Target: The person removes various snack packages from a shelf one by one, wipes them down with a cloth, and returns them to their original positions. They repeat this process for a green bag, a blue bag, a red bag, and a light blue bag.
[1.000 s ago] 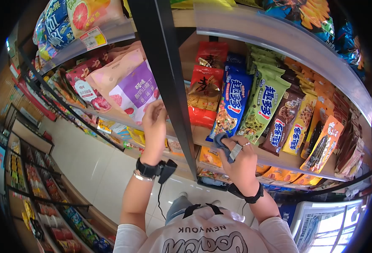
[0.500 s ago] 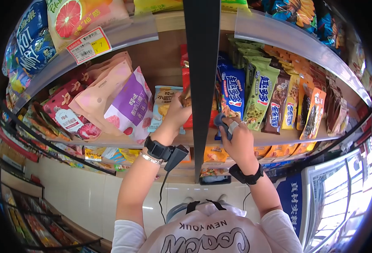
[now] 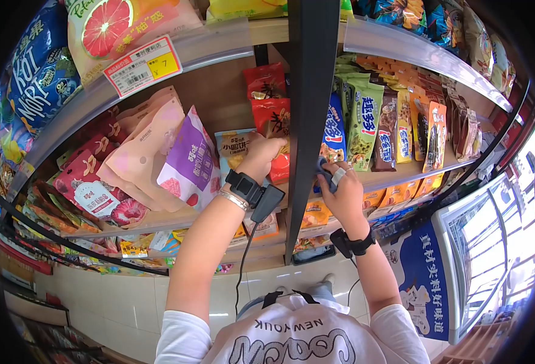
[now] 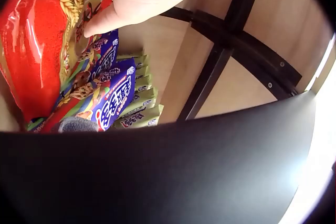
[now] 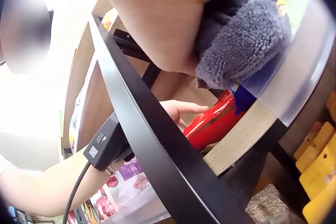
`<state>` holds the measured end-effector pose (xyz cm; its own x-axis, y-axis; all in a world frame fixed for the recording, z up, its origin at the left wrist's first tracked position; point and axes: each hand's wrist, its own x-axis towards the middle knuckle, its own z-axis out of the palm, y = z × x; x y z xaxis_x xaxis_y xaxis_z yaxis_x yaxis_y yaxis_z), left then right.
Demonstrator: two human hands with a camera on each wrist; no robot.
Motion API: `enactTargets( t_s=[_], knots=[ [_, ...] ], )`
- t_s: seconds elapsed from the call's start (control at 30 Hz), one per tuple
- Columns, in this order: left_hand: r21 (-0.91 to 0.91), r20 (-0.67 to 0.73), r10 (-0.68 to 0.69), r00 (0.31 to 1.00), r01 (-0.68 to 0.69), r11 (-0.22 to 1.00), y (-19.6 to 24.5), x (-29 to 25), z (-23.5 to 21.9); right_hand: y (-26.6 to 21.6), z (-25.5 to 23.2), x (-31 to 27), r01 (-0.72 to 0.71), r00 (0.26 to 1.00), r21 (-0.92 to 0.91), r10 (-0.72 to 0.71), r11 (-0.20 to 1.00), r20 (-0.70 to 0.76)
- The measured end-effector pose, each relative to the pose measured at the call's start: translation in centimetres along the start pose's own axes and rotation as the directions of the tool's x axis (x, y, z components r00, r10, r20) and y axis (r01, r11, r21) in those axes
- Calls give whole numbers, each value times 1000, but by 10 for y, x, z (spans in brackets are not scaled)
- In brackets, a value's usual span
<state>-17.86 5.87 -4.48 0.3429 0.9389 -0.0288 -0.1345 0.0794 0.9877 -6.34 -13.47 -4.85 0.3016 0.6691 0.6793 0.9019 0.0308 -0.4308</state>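
My left hand reaches onto the shelf left of the black post and grips a red snack packet. In the left wrist view its thumb lies across the gold print on the packet. Right of the post, my right hand holds a grey-blue cloth bunched in its fingers, close to the shelf's front edge. Blue cookie packets stand beside the red one, followed by green packets. A light blue bag sits behind my left wrist, partly hidden by the hand.
The black upright post stands between my hands. A purple and white bag leans left of my left hand. An upper shelf with a price tag overhangs on the left. A glass-topped freezer stands at lower right.
My left hand has gone from beside the purple bag rightward to the red packet. The right hand keeps the cloth near the blue packets. The head view has swung left and closer to the shelf.
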Motion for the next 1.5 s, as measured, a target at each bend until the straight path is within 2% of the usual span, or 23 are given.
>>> enactTargets(
  t_s=[0.13,0.23,0.27,0.37,0.4,0.47,0.57,0.6,0.73,0.8,0.87,1.0,1.03,1.1,1.17,1.2,1.3,1.4,1.5],
  knots=[
    [99,144,-94,985,80,992,9,-1,-4,-3,1,-2,19,999,-32,-20,999,-31],
    [-16,-39,43,998,-44,999,3,-14,6,-5,5,-3,17,998,-33,-18,999,-54],
    [-65,-66,63,996,-67,996,2,-19,8,-4,5,-3,13,998,-31,-15,999,-60],
    [-65,-62,130,990,-134,989,8,-33,2,0,7,-4,5,997,1,-5,1000,-82],
    [52,-91,249,964,-246,968,5,-32,-2,0,7,-4,1,995,28,2,1000,-101],
    [285,-108,479,871,-435,854,-2,-31,-14,2,7,-5,-4,991,82,15,997,-135],
    [287,-138,592,794,-540,791,23,-75,-26,1,3,-6,-29,983,163,58,986,-172],
    [130,-121,524,843,-510,850,16,-77,-36,2,2,-7,-8,976,160,43,987,-213],
    [-22,-120,477,871,-483,876,19,-138,-60,-22,-17,-20,5,956,245,67,970,-285],
    [-76,-113,475,873,-484,872,11,-159,-73,-45,-33,-30,-22,988,251,59,968,-142],
    [-97,-62,413,909,-417,904,1,-178,-87,-53,-34,-42,-40,999,295,39,955,11],
    [-223,77,320,944,-297,928,-26,-205,-100,-69,-27,-57,-98,974,372,12,923,226],
    [-258,119,286,951,-248,934,-33,-214,-104,-71,-24,-61,-116,963,360,16,926,267],
    [-248,164,228,960,-183,951,-48,-224,-107,-67,-21,-67,-265,852,401,18,877,523],
    [-237,166,190,968,-148,960,-64,-229,-109,-59,-13,-76,-266,831,450,-33,853,555],
    [-223,219,186,958,-136,965,-58,-233,-109,-56,-10,-80,-267,821,472,-57,840,567],
    [-192,281,114,953,-60,980,-76,-237,-121,-52,-9,-88,-404,772,549,-50,732,634],
    [-201,279,99,955,-43,979,-84,-235,-125,-58,-10,-90,-426,791,588,-32,688,610],
    [-254,340,66,938,24,967,-76,-233,-124,-58,-11,-89,-341,796,568,-91,749,598]
  ],
)
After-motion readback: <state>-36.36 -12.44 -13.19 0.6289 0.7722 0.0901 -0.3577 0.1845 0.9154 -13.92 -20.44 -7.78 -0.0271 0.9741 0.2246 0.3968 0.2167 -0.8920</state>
